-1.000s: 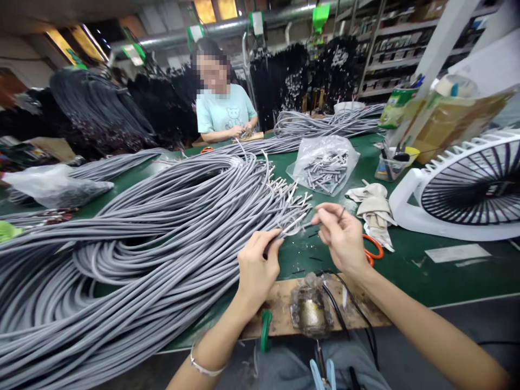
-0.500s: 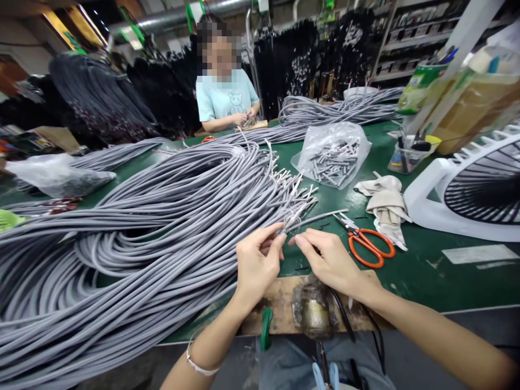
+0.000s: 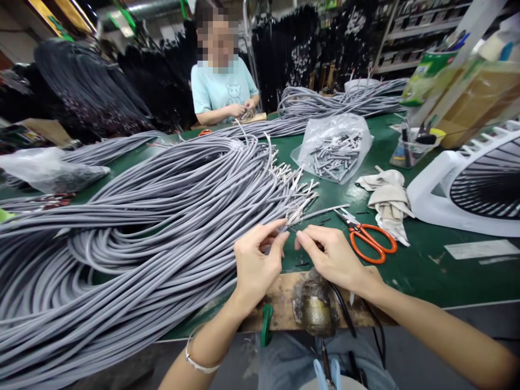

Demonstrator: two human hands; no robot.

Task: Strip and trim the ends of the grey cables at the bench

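Observation:
My left hand (image 3: 258,265) is closed in a pinch at the stripped end of a grey cable, beside the frayed white tips of the cable bundle (image 3: 170,206). My right hand (image 3: 331,252) faces it a short gap away, thumb and forefinger pinched. A thin wire (image 3: 293,231) spans between the two sets of fingertips; its exact ends are hidden by the fingers. Right of my right hand lie orange-handled scissors (image 3: 371,244), blades toward the bundle. Below my hands a round metal pot (image 3: 314,311) sits on a wooden board (image 3: 280,292).
A clear bag of short grey cut pieces (image 3: 335,149) lies beyond my hands. A crumpled cloth (image 3: 390,197) and a white fan (image 3: 430,200) stand at right. A green clip (image 3: 266,325) is at the board's edge. Across the green table (image 3: 422,281) sits a co-worker (image 3: 225,89).
My hands have drawn slightly apart, and the thin wire between the fingertips shows more plainly. The view has tipped a little, shifting the background upward.

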